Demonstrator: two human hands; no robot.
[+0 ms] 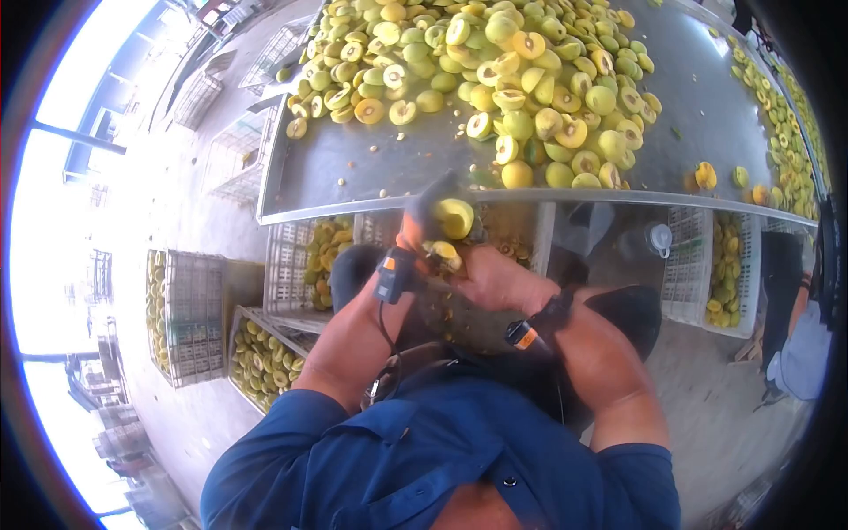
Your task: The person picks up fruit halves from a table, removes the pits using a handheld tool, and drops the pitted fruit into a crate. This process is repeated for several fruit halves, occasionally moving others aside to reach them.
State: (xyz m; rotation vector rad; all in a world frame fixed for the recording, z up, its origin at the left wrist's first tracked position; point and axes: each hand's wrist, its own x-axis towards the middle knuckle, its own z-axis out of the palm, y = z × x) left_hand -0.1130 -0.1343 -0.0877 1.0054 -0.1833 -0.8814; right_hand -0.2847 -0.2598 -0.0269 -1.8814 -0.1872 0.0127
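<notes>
My left hand [413,231], in a dark and orange glove, is closed around a yellow-green peach half [454,218] just below the table's near edge. A second yellow piece of fruit [444,256] shows between my two hands. Right beside it, my bare right hand [495,279] is curled shut, its fingertips turned toward the left hand. I cannot tell what the right hand grips. A large heap of halved peaches [530,79], many with the pit showing, covers the metal table [353,168] in front of me.
Below the table edge stand plastic crates of cut fruit [291,265], with another crate [199,309] at the left and one [746,283] at the right. A lidded clear jug [658,240] is near the right crate. Another person's sleeve [802,358] shows at the far right.
</notes>
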